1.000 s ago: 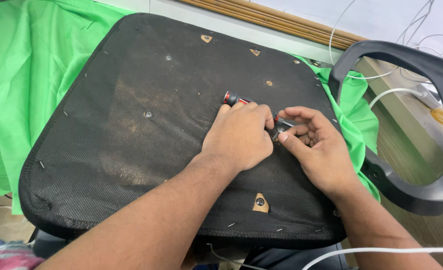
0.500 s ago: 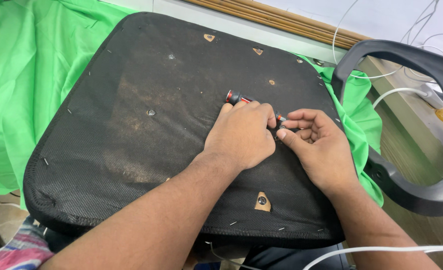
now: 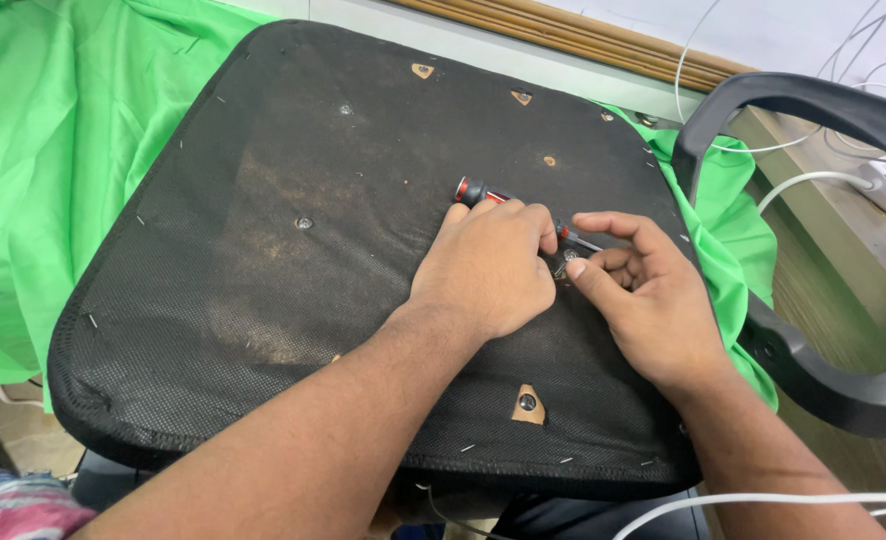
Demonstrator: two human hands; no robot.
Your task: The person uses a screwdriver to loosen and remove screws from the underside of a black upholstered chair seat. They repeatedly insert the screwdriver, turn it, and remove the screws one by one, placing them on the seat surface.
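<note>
We see an upturned seat cushion (image 3: 263,250), its black mesh underside facing up, lying on a green cloth (image 3: 53,130). The left hand (image 3: 488,265) is clamped over a screwdriver (image 3: 478,192) near the cushion's right edge; only the red-and-black end of the handle shows past the knuckles, and a short stretch of the shaft shows between the two hands. The rest of the tool is hidden under the palm. The right hand (image 3: 643,295) sits just beside the left, fingers curled in at the shaft's tip; we cannot tell whether they pinch the tip or a fastener, as the spot is too small and shadowed. A screw hole with a tan patch (image 3: 528,403) lies near the cushion's front edge, close to the right wrist. A black armrest loop (image 3: 813,100) stands off the right edge, partly cut off by the frame. White cables (image 3: 813,180) run behind it, their ends out of view
</note>
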